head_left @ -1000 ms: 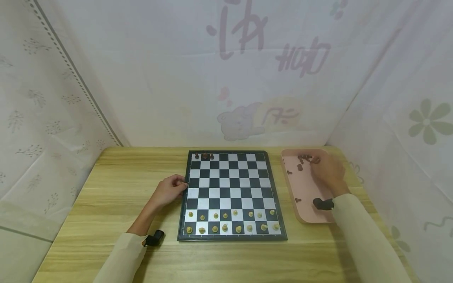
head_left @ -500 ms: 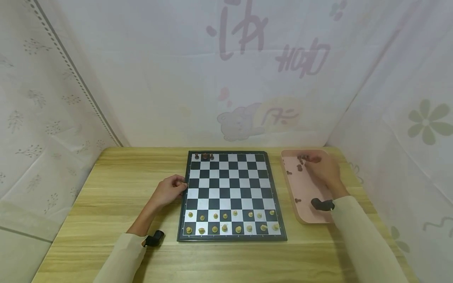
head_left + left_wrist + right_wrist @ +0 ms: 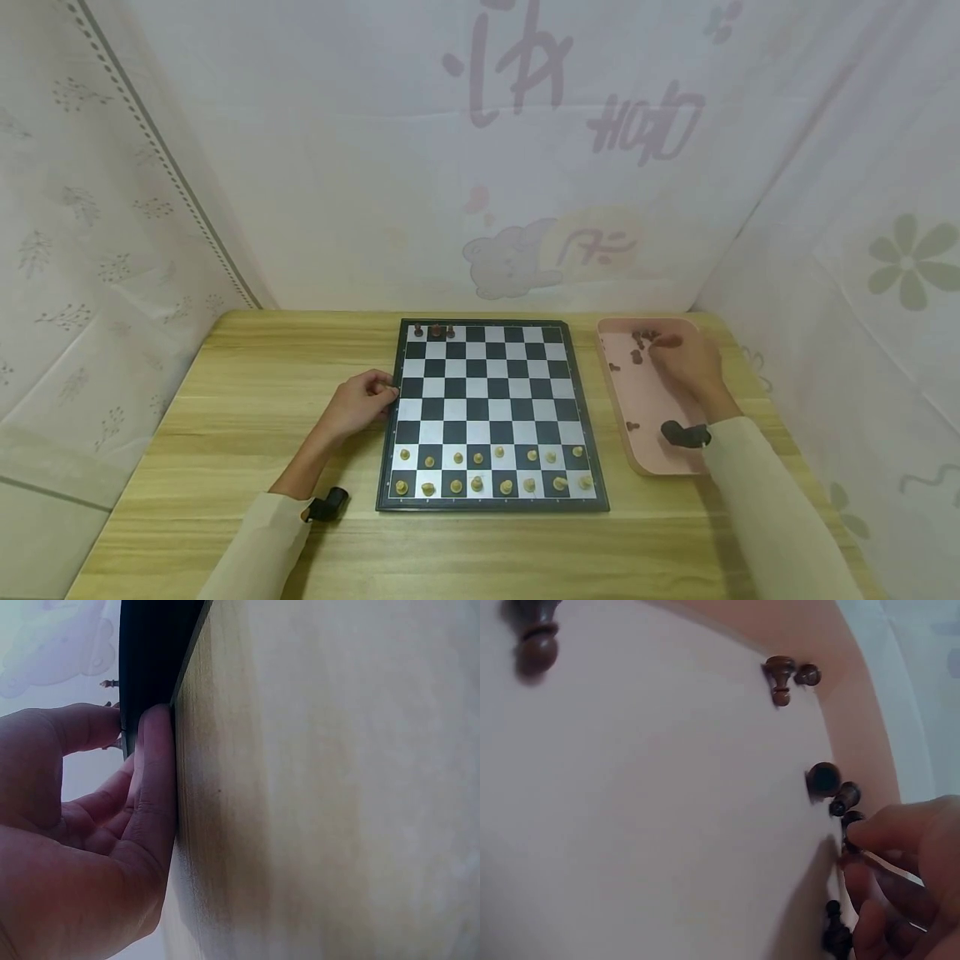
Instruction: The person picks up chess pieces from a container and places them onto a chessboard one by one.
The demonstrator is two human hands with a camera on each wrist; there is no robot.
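- Reached the right hand (image 3: 686,362) into the far part of the pink tray (image 3: 660,404), thumb and finger curled in a pinch on a dark chess piece (image 3: 852,820) near the tray's wall; could not tell how firmly, with much of it hidden behind the fingertips.
- Looked light and stiff, probably smooth enough to slip or roll; seemed sturdy on the whole, though perhaps liable to chip at a thin tip.
- Called, by judgement, for two fingertips round the narrow middle, above the wide base, with little pressure.
- Had close neighbours in the way: just beside, a base-on piece (image 3: 824,781) and a tipped piece (image 3: 846,798); just below the fingers, a half-covered piece (image 3: 836,937).
- Saw a lying piece (image 3: 781,679) farther off beside the wall, touching or nearly touching a smaller-looking piece (image 3: 808,674).
- Pinched the left edge of the board (image 3: 476,388) with the left hand (image 3: 362,400), thumb at the top and fingers along the side; judged flat, rigid and easy to steady there.
- Noticed dark pieces (image 3: 437,331) at the board's far-left corner and light pieces (image 3: 455,486) along the two nearest rows, likely easy to knock.
- Spotted a wrist camera (image 3: 686,433) above the tray, a possible snag at the rim.
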